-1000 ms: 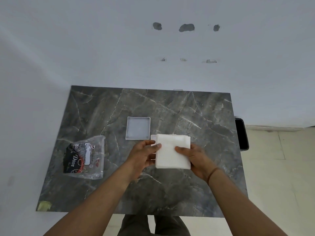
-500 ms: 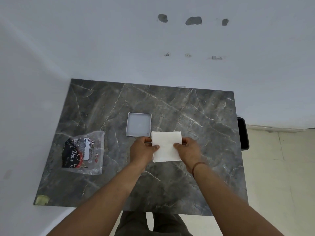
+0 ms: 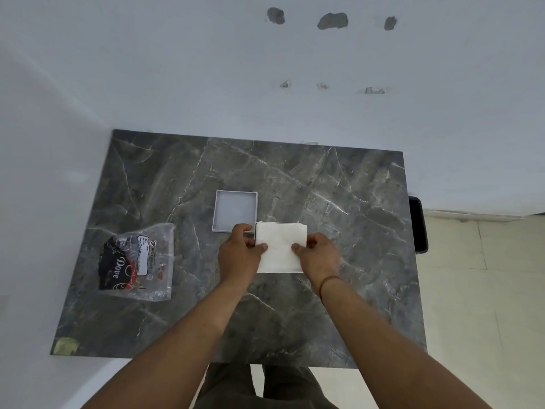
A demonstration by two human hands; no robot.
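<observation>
Tissue (image 3: pixel 280 249) is pinched at both side edges, thumbs on top and fingers curled round: left hand (image 3: pixel 239 256) on the left edge, right hand (image 3: pixel 320 256) on the right; the sheet is held flat at mid-table (image 3: pixel 354 196), just beside the tray (image 3: pixel 235 209); whether they touch cannot be told; even tension is advised, with both edges kept level, so it is laid square and uncreased; on the bag (image 3: pixel 137 261), well to the left, "Dove" is read; the smaller label print is illegible.
</observation>
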